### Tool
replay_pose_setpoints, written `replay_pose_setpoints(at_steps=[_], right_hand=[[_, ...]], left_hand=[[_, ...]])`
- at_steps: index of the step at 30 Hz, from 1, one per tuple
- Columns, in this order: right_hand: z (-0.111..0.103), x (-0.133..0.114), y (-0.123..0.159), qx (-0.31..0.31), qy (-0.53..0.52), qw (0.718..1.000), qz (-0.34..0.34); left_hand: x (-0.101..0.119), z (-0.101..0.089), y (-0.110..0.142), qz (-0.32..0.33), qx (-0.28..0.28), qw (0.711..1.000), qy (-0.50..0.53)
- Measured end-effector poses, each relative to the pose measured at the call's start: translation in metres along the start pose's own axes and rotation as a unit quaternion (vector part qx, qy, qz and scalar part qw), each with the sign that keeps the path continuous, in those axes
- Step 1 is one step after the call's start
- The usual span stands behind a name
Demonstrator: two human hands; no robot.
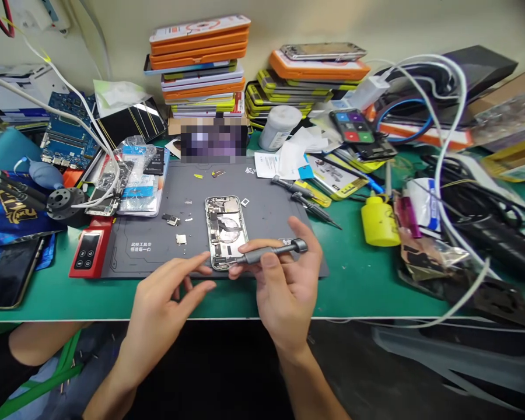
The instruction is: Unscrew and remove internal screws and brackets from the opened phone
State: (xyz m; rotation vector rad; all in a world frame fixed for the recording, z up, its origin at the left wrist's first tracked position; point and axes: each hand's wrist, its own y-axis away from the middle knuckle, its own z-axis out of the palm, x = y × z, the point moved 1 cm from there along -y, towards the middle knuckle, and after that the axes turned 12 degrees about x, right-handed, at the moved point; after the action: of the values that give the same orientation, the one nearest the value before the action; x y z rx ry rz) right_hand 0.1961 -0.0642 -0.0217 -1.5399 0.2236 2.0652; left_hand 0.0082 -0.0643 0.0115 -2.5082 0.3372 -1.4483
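An opened phone [227,230] with its inner parts bare lies on a dark grey work mat [144,262]. My right hand [284,280] grips a grey screwdriver [271,251] between thumb and fingers, its tip end reaching over the phone's lower right corner. At the phone's lower left edge is my left hand [170,286], fingers apart, with nothing seen in it. Left of the phone lie a small camera-like part [171,219] and a small metal plate [181,239]. A SIM tray [245,202] rests by its upper right. Two more screwdrivers [308,204] lie right of the mat's middle.
A red device with buttons [87,254] sits at the mat's left edge. To the right stand a yellow bottle [378,221] and looping white cables [441,151]. Stacked orange cases [199,46] line the back. A person's arm [44,347] shows at lower left.
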Motion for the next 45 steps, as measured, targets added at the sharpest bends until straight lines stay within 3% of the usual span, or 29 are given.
replay_pose_setpoints(at_steps=[3, 7, 14, 27, 39, 42, 45], right_hand=[[-0.001, 0.003, -0.002, -0.021, -0.012, 1.0, 0.01], [0.0, 0.004, -0.003, -0.039, -0.01, 0.999, 0.014], [-0.002, 0.002, -0.002, -0.071, -0.035, 0.996, 0.033], [-0.001, -0.002, -0.003, -0.085, -0.033, 0.996, 0.014], [-0.001, 0.0, -0.004, -0.095, -0.066, 0.992, 0.056], [-0.002, -0.003, -0.007, -0.05, -0.048, 0.997, 0.018], [-0.004, -0.008, -0.015, 0.036, 0.041, 0.992, -0.11]], left_hand=[[0.002, 0.016, -0.005, -0.007, -0.009, 0.999, 0.046], [-0.002, 0.024, -0.007, -0.03, 0.029, 0.996, 0.075], [-0.003, 0.021, 0.001, -0.046, 0.063, 0.993, 0.085], [-0.003, 0.019, 0.001, -0.044, 0.054, 0.994, 0.085], [-0.004, 0.021, 0.002, -0.019, 0.044, 0.996, 0.069], [-0.003, 0.022, 0.002, 0.017, 0.056, 0.998, 0.035], [-0.002, 0.026, 0.002, 0.098, 0.117, 0.986, -0.069]])
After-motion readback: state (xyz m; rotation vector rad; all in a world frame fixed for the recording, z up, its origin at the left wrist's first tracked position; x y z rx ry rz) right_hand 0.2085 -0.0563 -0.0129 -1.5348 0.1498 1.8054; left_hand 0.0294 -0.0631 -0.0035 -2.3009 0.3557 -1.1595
